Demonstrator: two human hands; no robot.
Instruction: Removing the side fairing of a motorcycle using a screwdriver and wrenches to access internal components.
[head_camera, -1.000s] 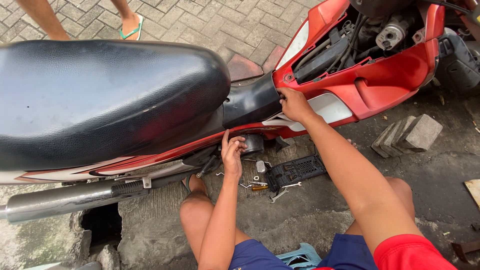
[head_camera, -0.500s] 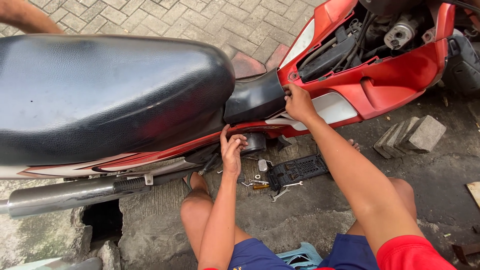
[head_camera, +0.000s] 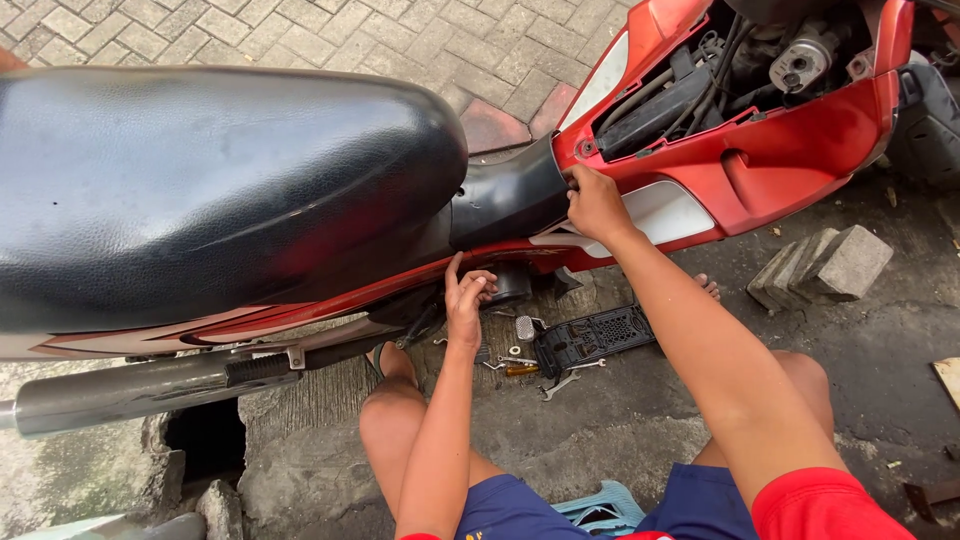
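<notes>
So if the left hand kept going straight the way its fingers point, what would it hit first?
The left hand points up toward the scooter's red lower side panel, just under the black seat. It would likely meet that panel's edge first; its fingertips already look to be touching it, though depth is unclear.

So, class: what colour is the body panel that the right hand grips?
Red, with a white inset; the right hand grips the body panel. Head view.

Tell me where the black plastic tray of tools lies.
The black tray lies on the concrete beneath the red scooter body, just right of the left hand.
</notes>
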